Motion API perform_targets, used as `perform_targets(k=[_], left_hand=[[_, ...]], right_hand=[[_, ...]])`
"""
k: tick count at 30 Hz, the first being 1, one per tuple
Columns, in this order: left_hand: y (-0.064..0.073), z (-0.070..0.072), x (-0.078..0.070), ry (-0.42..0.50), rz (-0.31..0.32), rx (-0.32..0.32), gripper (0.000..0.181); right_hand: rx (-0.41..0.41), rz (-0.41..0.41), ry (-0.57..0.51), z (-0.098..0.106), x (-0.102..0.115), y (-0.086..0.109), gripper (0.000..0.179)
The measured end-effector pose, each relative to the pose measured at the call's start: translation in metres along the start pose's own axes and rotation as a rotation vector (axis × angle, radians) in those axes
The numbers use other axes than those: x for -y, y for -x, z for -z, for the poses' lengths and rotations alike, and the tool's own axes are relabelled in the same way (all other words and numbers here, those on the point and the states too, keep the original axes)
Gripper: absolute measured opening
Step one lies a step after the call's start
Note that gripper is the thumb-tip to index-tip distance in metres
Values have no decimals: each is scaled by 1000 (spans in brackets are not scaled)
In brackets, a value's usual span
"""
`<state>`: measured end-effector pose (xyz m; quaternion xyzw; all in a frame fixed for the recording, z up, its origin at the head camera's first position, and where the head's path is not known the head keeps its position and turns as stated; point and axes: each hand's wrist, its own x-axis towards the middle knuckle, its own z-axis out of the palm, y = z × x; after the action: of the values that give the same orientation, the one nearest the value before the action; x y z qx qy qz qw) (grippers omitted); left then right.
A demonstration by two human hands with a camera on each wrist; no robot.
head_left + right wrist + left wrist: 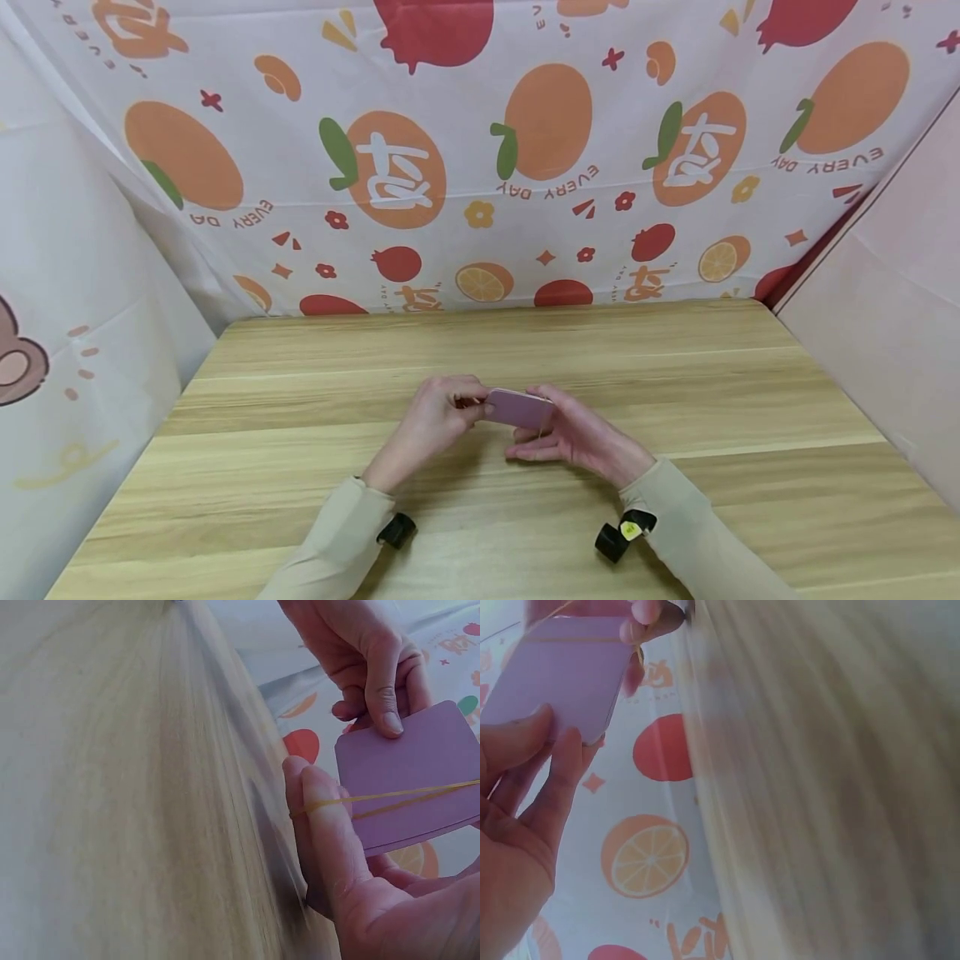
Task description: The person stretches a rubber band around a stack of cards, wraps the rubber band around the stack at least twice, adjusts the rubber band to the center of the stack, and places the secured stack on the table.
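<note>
A small stack of purple-pink cards with rounded corners is held up above the table between both hands. My left hand pinches its left end, thumb on the near face and fingers behind. At the other end is my right hand, its fingers spread around the cards. A thin yellow rubber band runs across the cards and loops over the right hand's fingertips, stretched away from the card edge. In the left wrist view the band also crosses the cards near the right hand.
The light wood table lies below both hands. Behind it hangs a white cloth printed with fruit, and pale cloth walls stand at the sides. Each sleeve carries a black wrist-worn device.
</note>
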<state>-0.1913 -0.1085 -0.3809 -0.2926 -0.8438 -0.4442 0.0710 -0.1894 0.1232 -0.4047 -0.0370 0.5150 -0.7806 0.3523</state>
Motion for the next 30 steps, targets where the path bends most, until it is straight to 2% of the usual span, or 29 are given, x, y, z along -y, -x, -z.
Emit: perform_targets(k=[5,10,15,18,21,24,27,30], left_hand=[[0,-1,1,57,79,-21,17],[-1,-3,2,131,147,-63,15],[-1,-4,3,204,271,-142,14],[-1,-4,4,208,339,-197,14],[-2,-4,5,179,389,-228,12],[-3,-5,7,208,444,-247,10],[-4,-6,8,275,489,-254,9],[-4,-6,8,315,517,-251,8]], right_hand=[[-3,20,-36,0,0,0,49],[-16,30,-105,1,0,0,57],[-25,26,-213,1,2,-2,62],[-48,77,-231,-2,2,-3,56],[-113,173,-179,-5,2,-4,44],[-194,270,-88,-9,0,-5,36],[-252,330,18,-12,-2,-6,36],[-267,360,126,-14,-2,-6,37]])
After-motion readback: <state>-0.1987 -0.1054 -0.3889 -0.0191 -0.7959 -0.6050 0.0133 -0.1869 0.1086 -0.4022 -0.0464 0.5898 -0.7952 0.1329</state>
